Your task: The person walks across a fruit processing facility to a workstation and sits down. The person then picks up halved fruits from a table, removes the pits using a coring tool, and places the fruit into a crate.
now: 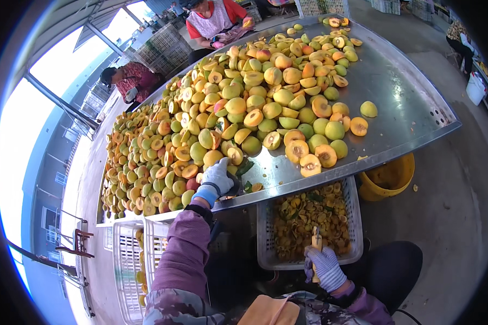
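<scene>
At frame centre my gloved left hand (218, 176) rests its grip curled over a whole yellow-green peach (214, 157) at the steel surface's (396, 103) near edge, while my gloved right hand (325, 266), lower right, pinches a wooden-handled knife (315, 241).

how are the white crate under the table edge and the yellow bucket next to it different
The white crate is a rectangular box with slotted walls, filled with yellow-orange fruit scraps; the yellow bucket is round with solid walls, and its contents are mostly hidden under the table. The crate sits in front of the right hand; the bucket stands farther right. Both stand on the floor, open-topped.
</scene>
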`<state>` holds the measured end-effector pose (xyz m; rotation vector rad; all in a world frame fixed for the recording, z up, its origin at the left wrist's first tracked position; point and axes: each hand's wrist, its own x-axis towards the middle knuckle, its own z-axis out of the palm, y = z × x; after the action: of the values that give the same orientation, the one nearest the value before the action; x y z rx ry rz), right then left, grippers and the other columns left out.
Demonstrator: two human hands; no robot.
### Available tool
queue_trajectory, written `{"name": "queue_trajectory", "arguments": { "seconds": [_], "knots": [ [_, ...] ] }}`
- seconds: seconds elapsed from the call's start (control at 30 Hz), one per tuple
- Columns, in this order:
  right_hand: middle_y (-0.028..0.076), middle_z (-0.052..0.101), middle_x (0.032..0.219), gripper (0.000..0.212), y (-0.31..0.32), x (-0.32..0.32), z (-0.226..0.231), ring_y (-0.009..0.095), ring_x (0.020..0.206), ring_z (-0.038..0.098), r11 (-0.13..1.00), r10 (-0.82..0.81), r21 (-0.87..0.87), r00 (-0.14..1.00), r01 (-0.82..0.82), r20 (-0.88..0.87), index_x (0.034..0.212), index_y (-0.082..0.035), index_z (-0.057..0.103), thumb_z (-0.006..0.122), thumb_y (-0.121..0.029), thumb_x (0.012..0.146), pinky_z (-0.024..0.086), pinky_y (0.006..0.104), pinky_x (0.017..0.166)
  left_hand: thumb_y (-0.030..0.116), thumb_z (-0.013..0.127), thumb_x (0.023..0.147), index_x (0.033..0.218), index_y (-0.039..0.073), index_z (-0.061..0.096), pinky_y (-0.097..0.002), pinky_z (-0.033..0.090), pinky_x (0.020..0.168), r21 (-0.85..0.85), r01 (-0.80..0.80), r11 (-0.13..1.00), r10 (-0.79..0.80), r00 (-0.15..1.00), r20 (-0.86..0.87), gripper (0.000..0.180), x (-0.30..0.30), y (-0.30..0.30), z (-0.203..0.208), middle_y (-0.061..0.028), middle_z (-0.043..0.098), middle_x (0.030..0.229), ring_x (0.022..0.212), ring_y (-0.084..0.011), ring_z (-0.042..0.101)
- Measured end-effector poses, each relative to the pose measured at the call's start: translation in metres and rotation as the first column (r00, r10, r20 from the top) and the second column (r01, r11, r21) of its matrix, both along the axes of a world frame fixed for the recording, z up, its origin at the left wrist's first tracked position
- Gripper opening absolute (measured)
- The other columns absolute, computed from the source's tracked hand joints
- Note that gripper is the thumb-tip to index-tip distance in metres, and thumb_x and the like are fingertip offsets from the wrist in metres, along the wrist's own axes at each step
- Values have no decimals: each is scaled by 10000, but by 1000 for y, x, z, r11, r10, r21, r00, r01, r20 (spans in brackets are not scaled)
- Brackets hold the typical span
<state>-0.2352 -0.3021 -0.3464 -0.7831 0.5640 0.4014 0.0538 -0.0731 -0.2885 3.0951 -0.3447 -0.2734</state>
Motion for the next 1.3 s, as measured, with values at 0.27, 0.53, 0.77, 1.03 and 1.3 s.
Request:
{"name": "queue_trajectory", "arguments": {
  "seconds": [0.27, 0.53, 0.77, 1.03, 1.3],
  "knots": [
    [124, 565, 606, 245, 15, -5, 11, 267, 490, 584, 675, 320, -734, 866, 77, 385, 946, -35, 484, 598, -241, 878, 463, 372, 446, 327, 454, 933, 1143, 30, 522, -263, 491, 531, -863, 225, 452, -94, 974, 205, 370, -97, 13, 1, -154, 642, 999, 737, -217, 633],
    [150, 567, 576, 308, 34, -6, 47, 352, 516, 593, 159, 582, -932, 732, 324, 354, 926, -39, 451, 626, -276, 837, 461, 432, 446, 602, 213, 943, 1153, -13, 543, -305, 517, 758, -795, -585, -160, -230, 805, -546, 729, -204, -47, -5, -130, 645, 985, 859, -202, 633],
    [118, 584, 578, 338, 34, -13, 42, 310, 508, 609, -31, 664, -954, 719, 300, 204, 1005, 3, 450, 593, -253, 836, 484, 411, 448, 633, 231, 927, 1047, -43, 600, -290, 498, 821, -822, -563, -88, -157, 822, -547, 779, -231, -62, 4, -118, 656, 931, 864, -185, 631],
    [162, 577, 565, 363, 35, -11, 21, 352, 512, 598, 625, 479, -721, 582, 300, 657, 1032, 34, 469, 602, -230, 821, 488, 439, 491, 649, 280, 911, 997, -53, 612, -298, 505, 789, -839, -538, -84, -154, 839, -522, 782, -234, -65, 8, -128, 658, 887, 831, -192, 636],
    [155, 584, 565, 298, 10, -18, 58, 353, 534, 608, -127, 690, -985, 724, 120, -1, 963, 7, 458, 608, -205, 817, 484, 444, 495, 584, 323, 934, 1013, -79, 592, -323, 535, 757, -811, -534, -239, -28, 839, -544, 719, -227, -54, -24, -158, 649, 904, 821, -214, 646]
  ]
}}
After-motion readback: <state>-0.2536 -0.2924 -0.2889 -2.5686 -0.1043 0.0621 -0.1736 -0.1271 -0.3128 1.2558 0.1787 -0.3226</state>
